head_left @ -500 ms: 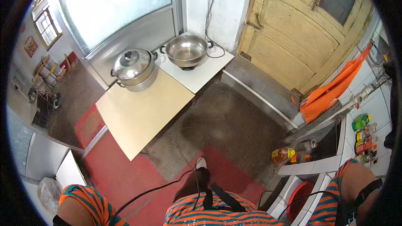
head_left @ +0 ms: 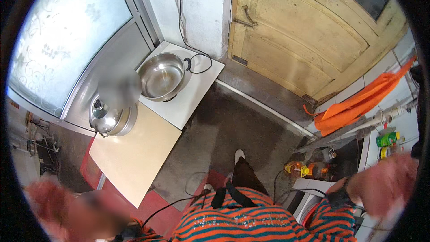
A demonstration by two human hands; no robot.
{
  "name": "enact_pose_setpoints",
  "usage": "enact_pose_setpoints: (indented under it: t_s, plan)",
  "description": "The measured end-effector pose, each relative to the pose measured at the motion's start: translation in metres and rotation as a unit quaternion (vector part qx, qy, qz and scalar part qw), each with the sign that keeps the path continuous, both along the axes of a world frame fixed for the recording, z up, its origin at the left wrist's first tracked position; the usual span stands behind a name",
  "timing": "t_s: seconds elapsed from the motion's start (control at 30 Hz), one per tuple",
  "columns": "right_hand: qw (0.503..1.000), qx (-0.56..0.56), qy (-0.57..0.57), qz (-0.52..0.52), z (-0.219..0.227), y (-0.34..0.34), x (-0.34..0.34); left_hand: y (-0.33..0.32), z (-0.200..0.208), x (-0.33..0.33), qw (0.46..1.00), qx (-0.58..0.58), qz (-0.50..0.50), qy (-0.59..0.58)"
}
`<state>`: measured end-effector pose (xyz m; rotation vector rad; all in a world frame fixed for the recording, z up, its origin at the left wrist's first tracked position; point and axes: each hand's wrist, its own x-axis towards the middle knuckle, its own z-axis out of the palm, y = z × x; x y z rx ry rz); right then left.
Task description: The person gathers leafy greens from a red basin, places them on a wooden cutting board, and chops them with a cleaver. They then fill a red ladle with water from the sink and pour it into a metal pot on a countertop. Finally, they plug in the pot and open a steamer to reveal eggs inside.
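Note:
My left hand (head_left: 53,201) is at the lower left, smeared by motion and partly covered by a blurred patch. Its fingers cannot be made out, nor whether it holds anything. Over at the right edge my right hand (head_left: 389,183) is also smeared, just below the bottles on the tiled ledge. No held thing shows in it. On the table ahead stand a lidded steel steamer pot (head_left: 118,118), partly hidden by a grey blur, and an open steel pan (head_left: 162,76) with dark handles, apparently empty.
A cream board (head_left: 134,157) and a white tabletop (head_left: 190,96) form the table. Oil bottles (head_left: 316,170) sit in a tiled recess at right, near a green bottle (head_left: 387,139). An orange cloth (head_left: 354,107) hangs by the yellow door (head_left: 300,36). Cables cross my front.
Both hands have come up into view at the two sides. My view has turned and moved nearer the table and door. One foot has stepped forward onto the dark floor.

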<state>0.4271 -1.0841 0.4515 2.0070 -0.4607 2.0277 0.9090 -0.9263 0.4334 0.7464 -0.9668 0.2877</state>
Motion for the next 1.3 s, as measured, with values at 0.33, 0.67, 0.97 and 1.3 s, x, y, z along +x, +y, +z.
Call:
enact_pose_setpoints:
  t_s: [0.33, 0.67, 0.97, 1.3]
  plan:
    - [0.534, 0.816, 0.099, 0.200, -0.312, -0.309, 0.142, -0.151, -0.295, 0.054, 0.633, 0.654, -0.082, 0.406]
    - [0.476, 0.843, 0.199, 0.154, -0.461, -0.511, 0.362, -0.324, -0.443, 0.130, 0.582, 0.526, -0.054, 0.618]
    - [0.413, 0.897, 0.128, 0.089, -0.581, -0.641, 0.482, -0.390, -0.481, 0.151, 0.553, 0.518, 0.037, 0.651]
    - [0.314, 0.949, -0.012, -0.017, -0.678, -0.727, 0.577, -0.409, -0.497, 0.146, 0.569, 0.517, 0.156, 0.620]
